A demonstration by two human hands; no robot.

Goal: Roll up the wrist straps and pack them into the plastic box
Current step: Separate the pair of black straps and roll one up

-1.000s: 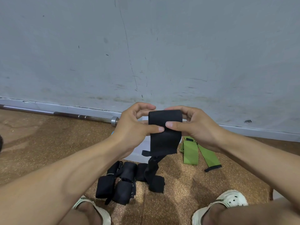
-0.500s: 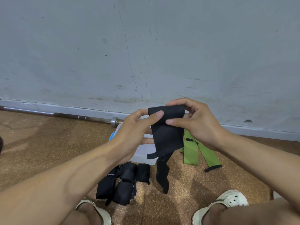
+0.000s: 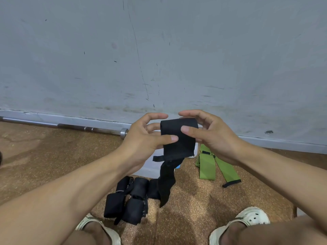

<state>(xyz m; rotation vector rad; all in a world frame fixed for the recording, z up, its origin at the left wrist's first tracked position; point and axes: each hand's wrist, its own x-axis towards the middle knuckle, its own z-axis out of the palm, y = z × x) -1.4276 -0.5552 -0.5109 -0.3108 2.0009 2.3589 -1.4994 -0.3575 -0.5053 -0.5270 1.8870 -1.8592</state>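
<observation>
While both hands pinch black wrist strap, left hand and right hand thumbs clamped on roll, I note unrolled tail hanging straight down.

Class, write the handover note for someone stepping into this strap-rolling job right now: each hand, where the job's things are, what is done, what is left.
Left hand and right hand: both pinch the black wrist strap, its top partly rolled, its tail hanging toward the floor.
Plastic box: on the floor by the wall, mostly hidden behind the hands; contents not visible.
Done: several rolled black straps lie on the floor in front of the box.
Left: finish this roll, roll the green straps lying flat to the right, then pack everything into the box.
</observation>
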